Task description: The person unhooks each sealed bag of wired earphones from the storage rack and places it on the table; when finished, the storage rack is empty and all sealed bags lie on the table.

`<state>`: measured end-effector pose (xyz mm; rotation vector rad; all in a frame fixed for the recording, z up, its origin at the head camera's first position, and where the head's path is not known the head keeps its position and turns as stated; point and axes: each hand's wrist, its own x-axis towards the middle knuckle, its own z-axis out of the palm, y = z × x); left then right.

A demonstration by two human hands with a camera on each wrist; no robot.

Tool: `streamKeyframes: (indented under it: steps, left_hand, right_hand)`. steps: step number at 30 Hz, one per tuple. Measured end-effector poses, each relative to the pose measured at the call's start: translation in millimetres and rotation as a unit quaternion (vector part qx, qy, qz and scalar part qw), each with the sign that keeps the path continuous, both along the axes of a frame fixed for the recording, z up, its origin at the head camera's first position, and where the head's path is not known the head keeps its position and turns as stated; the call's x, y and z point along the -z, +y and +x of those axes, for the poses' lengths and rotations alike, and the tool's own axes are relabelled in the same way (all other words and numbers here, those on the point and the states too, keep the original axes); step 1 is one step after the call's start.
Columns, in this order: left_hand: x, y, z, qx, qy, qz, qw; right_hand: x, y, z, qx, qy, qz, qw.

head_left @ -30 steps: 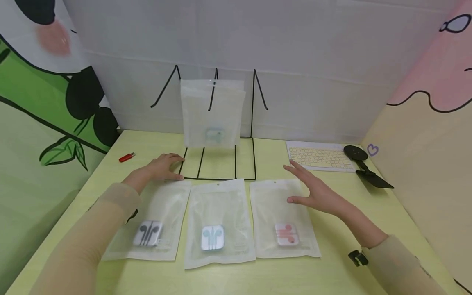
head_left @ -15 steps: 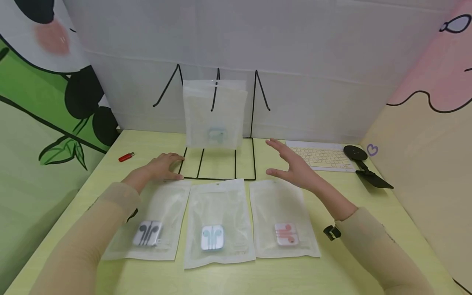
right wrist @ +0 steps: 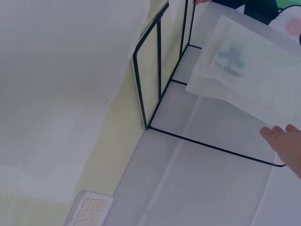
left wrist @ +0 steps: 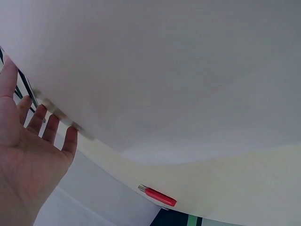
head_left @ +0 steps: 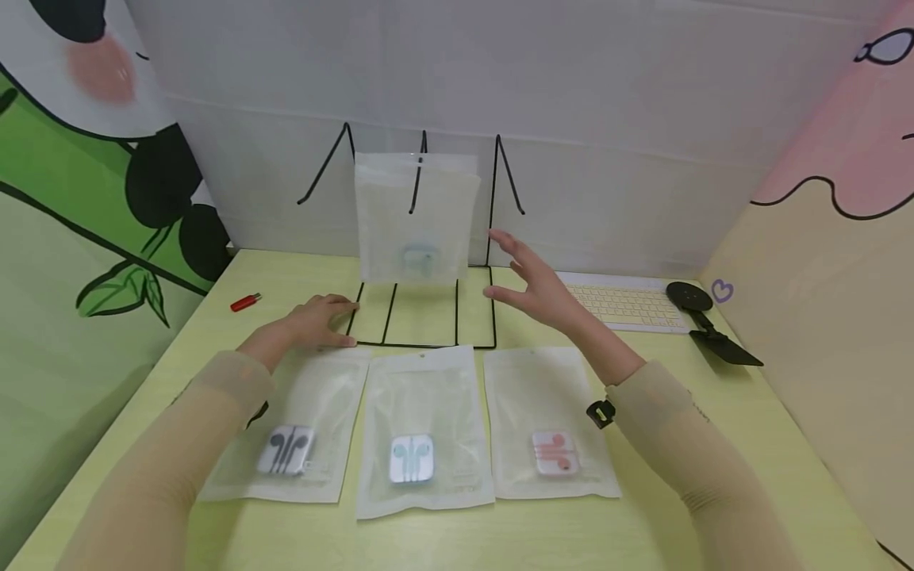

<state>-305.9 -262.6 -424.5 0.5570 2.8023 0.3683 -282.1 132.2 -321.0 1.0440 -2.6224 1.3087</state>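
Note:
A black wire rack (head_left: 493, 317) stands on the table, with a whitish pouch (head_left: 450, 214) hanging from its middle hook; a bluish item shows faintly through the pouch. At the rack's left base corner rests my left hand (head_left: 312, 323), thumb and fingers apart, touching the wire. My right hand (head_left: 534, 287) is raised right of the hanging pouch, fingers spread, holding nothing. In front lie three flat pouches, with dark earphones (head_left: 286, 450), light-blue earphones (head_left: 411, 459) and pink earphones (head_left: 554, 454), each set in a small square case.
A white keyboard (head_left: 624, 305) lies at the back right, beside a black stand-like object (head_left: 714, 329). On the left is a small red USB-stick-like object (head_left: 246, 302). A white sheet (head_left: 607, 119) backs the table, and printed panels flank both sides.
My right hand has moved left and up, from above the right pouch toward the rack and the hanging pouch. The left hand has stayed at the rack's base.

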Motion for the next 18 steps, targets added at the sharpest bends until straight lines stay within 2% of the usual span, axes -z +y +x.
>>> streamKeyframes:
  steps: [6,12,18]
  left_hand:
    - [-0.3,1,-0.1,0.0,-0.002,-0.003,1.0]
    - [-0.9,1,0.2,-0.001,0.001,-0.002,1.0]
    - [0.9,-1,-1.7,0.001,0.001,-0.004,1.0]
  right_hand:
    - [-19.2,-18,6.8,-0.001,-0.007,-0.037,0.999]
    - [-13.1,-32,-8.3,0.009,-0.024,-0.09,0.996]
    - [-0.9,-44,-25.4,-0.005,0.015,-0.15,0.989]
